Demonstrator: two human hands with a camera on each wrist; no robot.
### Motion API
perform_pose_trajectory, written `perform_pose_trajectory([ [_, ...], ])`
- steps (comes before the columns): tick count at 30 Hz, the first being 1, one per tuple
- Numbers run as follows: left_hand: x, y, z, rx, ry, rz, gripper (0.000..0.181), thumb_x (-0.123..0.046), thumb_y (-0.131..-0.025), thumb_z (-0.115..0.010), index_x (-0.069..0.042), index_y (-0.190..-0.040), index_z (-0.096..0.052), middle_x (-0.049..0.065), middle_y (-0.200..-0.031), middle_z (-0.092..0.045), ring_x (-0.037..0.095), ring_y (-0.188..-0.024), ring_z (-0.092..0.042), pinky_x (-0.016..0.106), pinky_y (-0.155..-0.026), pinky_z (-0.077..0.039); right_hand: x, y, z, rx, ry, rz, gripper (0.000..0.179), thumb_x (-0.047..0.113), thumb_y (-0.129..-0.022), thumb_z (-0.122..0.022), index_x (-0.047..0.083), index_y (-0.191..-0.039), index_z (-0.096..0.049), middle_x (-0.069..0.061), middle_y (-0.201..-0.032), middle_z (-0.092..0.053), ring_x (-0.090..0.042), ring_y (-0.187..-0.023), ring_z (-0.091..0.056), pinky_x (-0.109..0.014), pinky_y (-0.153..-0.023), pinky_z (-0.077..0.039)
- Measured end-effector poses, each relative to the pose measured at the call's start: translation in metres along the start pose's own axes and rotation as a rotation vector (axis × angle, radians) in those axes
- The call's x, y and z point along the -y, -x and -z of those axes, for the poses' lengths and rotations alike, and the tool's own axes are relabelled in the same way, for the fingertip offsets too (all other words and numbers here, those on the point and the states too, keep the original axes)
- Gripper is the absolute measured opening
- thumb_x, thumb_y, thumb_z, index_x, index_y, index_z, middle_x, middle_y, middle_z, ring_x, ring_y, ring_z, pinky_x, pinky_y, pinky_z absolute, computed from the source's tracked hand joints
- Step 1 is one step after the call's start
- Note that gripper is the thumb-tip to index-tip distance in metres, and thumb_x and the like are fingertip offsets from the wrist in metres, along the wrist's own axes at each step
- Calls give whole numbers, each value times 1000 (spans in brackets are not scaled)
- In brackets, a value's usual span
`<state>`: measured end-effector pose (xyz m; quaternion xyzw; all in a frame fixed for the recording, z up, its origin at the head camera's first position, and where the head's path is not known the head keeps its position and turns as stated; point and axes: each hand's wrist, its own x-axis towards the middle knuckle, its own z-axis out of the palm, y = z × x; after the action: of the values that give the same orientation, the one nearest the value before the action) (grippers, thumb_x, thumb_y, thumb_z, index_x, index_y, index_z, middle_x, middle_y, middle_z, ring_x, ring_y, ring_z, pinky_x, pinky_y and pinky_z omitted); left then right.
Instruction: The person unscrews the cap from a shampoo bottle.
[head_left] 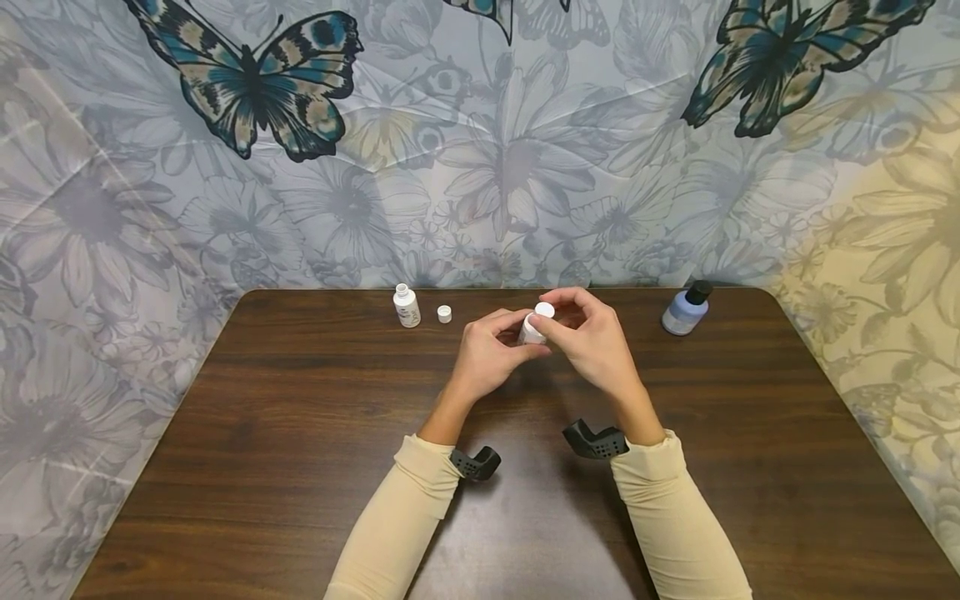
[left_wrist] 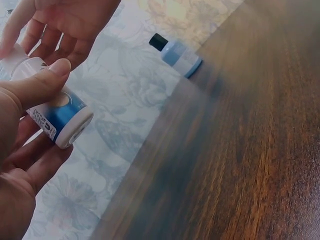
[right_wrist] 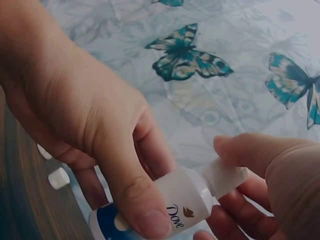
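Head view: over the brown table (head_left: 300,417), we had left hand (head_left: 487,354) and right hand (head_left: 597,340) on the white bottle (head_left: 532,332), left fingers clamped round its body, right pinching its cap (head_left: 545,309), long axis tilted, cap end nearer the right!

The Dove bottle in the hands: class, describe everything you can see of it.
The bottle looks like plastic, mostly white, with dark "Dove" lettering, a brownish emblem, a blue band low on its body and a white base. Its white cap is on; how tightly cannot be told. It is held tilted above the table. The left hand grips its body and the right hand pinches the cap.
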<state>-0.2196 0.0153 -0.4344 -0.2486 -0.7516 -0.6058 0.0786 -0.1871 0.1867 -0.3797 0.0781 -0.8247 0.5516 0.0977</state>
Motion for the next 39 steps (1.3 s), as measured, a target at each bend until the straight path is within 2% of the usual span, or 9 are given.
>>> perform_pose_trajectory([
  [5, 0, 0, 0, 5, 11, 13, 46, -16, -74, -92, -9, -117, -76, 9, -101, -75, 20, -94, -76, 24, -82, -63, 2, 0, 1, 16, 11, 35, 31, 23, -94, -75, 11, -121, -69, -13, -102, -72, -15, -79, -65, -20, -66, -54],
  [11, 2, 3, -2, -4, 35, 10, 46, -16, -74, -92, -9, -116, -77, 10, -101, -75, 25, -94, -76, 32, -83, -64, 2, 3, 2, 24, -10, 3, 39, 24, -92, -78, 8, -125, -64, -11, -106, -67, -17, -82, -65, -20, -68, -55],
  [17, 2, 4, -5, 4, 29, 0, 45, -17, -74, -92, -9, -116, -77, 9, -102, -76, 24, -96, -76, 25, -84, -63, 1, 4, 2, -5, 9, -16, 39, 27, -90, -81, 5, -116, -62, -8, -96, -64, -14, -77, -65, -21, -65, -54],
  [23, 3, 3, -4, 9, 22, 5, 45, -17, -75, -92, -9, -117, -77, 7, -102, -76, 14, -95, -74, 22, -84, -62, 2, 3, 1, -6, 25, 41, 29, 23, -92, -78, 8, -115, -68, -11, -100, -69, -10, -79, -64, -20, -66, -54],
  [30, 5, 4, -6, 1, 32, 2, 49, -17, -74, -93, -8, -119, -76, 9, -104, -76, 21, -97, -75, 25, -84, -63, -1, 4, 0, 9, 15, 89, 24, 14, -94, -73, 7, -117, -70, -12, -110, -67, -10, -84, -62, -17, -71, -53],
  [35, 4, 4, -6, -19, 27, -7, 48, -17, -72, -93, -10, -117, -77, 10, -102, -76, 23, -95, -76, 32, -84, -64, 1, 2, -2, -15, -25, 56, 38, 16, -92, -76, 5, -127, -64, -13, -113, -66, -10, -90, -63, -16, -75, -54],
  [39, 3, 3, -5, -29, 23, -12, 45, -17, -72, -93, -11, -114, -78, 9, -100, -76, 24, -94, -76, 29, -84, -64, 2, 1, -3, -36, -54, -2, 49, 21, -90, -80, 3, -130, -58, -11, -112, -63, -10, -89, -64, -15, -75, -55],
])
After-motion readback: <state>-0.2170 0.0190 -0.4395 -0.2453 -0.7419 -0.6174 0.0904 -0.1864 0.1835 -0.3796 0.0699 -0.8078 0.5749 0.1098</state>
